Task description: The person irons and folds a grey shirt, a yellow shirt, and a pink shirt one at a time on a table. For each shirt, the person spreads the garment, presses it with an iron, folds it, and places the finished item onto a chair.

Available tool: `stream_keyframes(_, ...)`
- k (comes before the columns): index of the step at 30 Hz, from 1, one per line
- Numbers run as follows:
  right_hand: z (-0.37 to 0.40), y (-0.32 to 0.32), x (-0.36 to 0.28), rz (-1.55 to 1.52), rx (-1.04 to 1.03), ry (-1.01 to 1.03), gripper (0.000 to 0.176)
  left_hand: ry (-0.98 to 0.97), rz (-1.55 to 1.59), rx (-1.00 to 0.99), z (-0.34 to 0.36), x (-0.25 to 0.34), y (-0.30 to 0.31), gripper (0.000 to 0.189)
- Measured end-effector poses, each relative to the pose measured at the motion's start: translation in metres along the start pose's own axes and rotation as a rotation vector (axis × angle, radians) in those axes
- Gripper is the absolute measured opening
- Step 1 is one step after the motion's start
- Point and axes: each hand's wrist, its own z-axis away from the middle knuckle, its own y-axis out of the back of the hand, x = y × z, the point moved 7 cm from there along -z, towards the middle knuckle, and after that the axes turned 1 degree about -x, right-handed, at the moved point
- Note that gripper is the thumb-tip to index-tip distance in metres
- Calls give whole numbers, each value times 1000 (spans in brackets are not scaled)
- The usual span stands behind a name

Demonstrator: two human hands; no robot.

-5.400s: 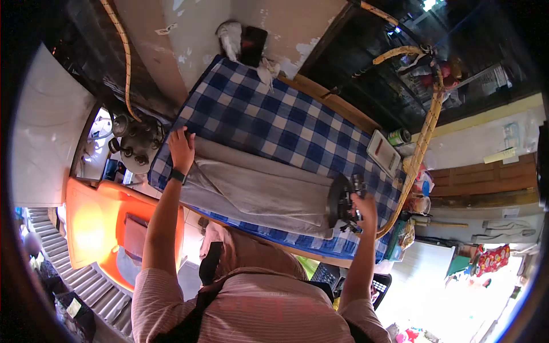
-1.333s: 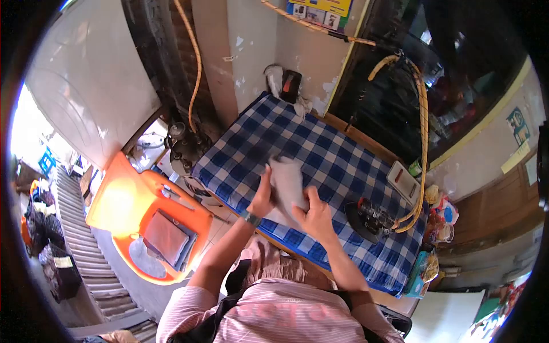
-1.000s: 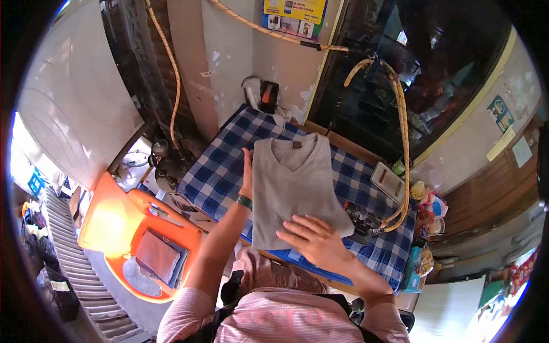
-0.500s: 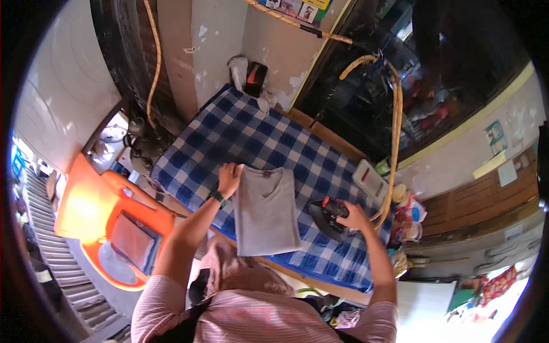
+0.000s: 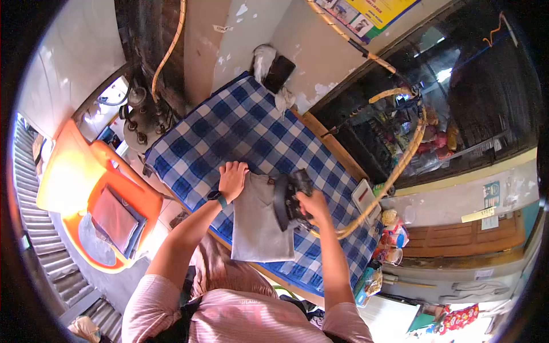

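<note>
A grey V-neck shirt [image 5: 260, 228], folded into a rectangle, lies flat on a blue and white checked cloth [image 5: 194, 143]. My left hand [image 5: 231, 182] rests at the shirt's upper left corner, fingers laid out along the shoulder edge; a dark watch [image 5: 217, 198] is on that wrist. In my right hand [image 5: 311, 204] is the handle of a black iron [image 5: 281, 200], gripped with closed fingers. The iron is over the shirt's right side, covering part of the neckline and the right edge. Its tan cord [image 5: 394, 191] loops up to the right.
An orange plastic chair [image 5: 68, 177] on the left holds a stack of folded clothes [image 5: 114, 217]. White cloths and a dark box [image 5: 279, 74] sit at the table's far corner. A white device [image 5: 363, 195] stands at the right edge, beside several bags [image 5: 394, 237].
My right hand has brought the iron leftward from the checked cloth onto the shirt's right side. My left hand stays at the shirt's upper left corner. The camera view has shifted slightly.
</note>
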Motion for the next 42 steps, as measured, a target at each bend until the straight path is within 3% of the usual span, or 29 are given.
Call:
stream_keyframes(3,-28,-5,-13,-5,37,-25,27,111,58,160,7,-12,12,19)
stream_keyframes(4,-35,-6,-24,231,78,-14,31,92,71,173,10,-9,29,25)
stream_keyframes(5,-35,-8,-30,224,34,-4,39,97,59,172,19,-14,38,25)
stream_keyframes(7,-16,-16,-60,406,129,260,51,280,297,15,50,-30,41,25)
stream_keyframes(8,-7,-22,-66,407,107,256,51,407,400,-134,76,-33,41,26)
stream_keyframes(10,16,-41,-90,434,-61,238,60,294,413,-286,121,-19,47,36)
stream_keyframes(11,18,-56,-92,431,-75,232,60,367,550,-360,143,-12,47,46)
stream_keyframes(16,10,-127,-110,555,-245,425,47,281,573,-733,212,18,12,45)
stream_keyframes(17,6,-131,-108,557,-195,481,42,286,566,-742,225,17,7,45)
stream_keyframes(20,37,-130,-113,597,-268,519,49,190,745,-475,230,16,11,43)
stream_keyframes(22,79,-120,-101,645,-177,648,52,312,750,-568,233,17,16,43)
stream_keyframes(23,95,-119,-88,661,-251,586,59,422,751,-672,239,16,14,42)
stream_keyframes(24,103,-119,-68,653,-297,524,59,522,909,-649,249,11,5,39)
stream_keyframes(26,115,-114,-32,645,-337,459,58,489,1005,-600,257,5,-11,36)
stream_keyframes(27,118,-99,-23,584,-254,485,56,465,1101,-543,260,3,-15,33)
stream_keyframes(28,121,-84,-15,518,-178,507,55,451,1061,-652,256,6,-11,31)
stream_keyframes(29,115,-67,3,559,-155,323,46,497,808,-718,255,-3,-6,43)
stream_keyframes(31,114,-28,26,486,57,317,36,496,921,-758,258,-2,-10,57)
stream_keyframes(32,103,-6,56,369,99,165,30,497,919,-749,259,-3,-15,57)
stream_keyframes(33,95,17,84,296,98,23,35,518,1065,-725,260,-2,-20,57)
stream_keyframes(34,93,32,96,152,104,-29,28,537,1209,-697,261,0,-21,58)
stream_keyframes(36,87,63,132,-20,191,-61,26,566,1142,-705,245,13,4,55)
stream_keyframes(37,85,79,148,117,256,-87,36,597,1081,-718,239,19,12,53)
stream_keyframes(38,89,95,157,720,834,274,48,598,1193,-626,234,21,10,45)
stream_keyframes(39,138,83,97,910,956,301,55,506,1170,-570,226,22,13,43)
stream_keyframes(40,144,69,84,937,889,303,54,421,1141,-512,219,22,18,40)
stream_keyframes(42,140,23,87,894,679,276,54,691,955,-504,220,8,-3,40)
